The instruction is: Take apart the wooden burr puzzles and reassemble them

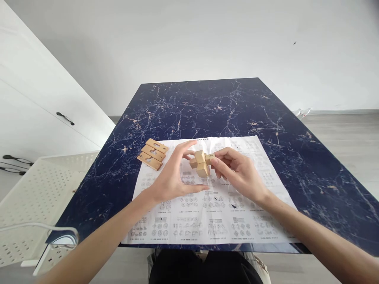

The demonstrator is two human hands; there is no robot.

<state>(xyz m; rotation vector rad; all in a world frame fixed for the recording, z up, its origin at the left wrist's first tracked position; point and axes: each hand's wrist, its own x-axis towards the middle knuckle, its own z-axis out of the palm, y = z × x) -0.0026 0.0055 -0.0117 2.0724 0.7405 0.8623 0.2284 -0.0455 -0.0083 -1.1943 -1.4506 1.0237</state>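
Note:
A small wooden burr puzzle of interlocked blocks sits over the middle of the printed sheet. My right hand pinches its right-hand block between thumb and fingers. On the other side my left hand is open, its thumb and fingers spread wide around the puzzle with a gap between. Three flat wooden pieces with cut-out slots and markings lie overlapped at the sheet's upper left, just beyond my left hand. Whether the puzzle touches the paper I cannot tell.
The sheet, full of small diagrams, lies along the near edge of a dark blue marbled table. At the left stand a white perforated basket with a pale cable and a white cabinet. A white wall rises behind the table.

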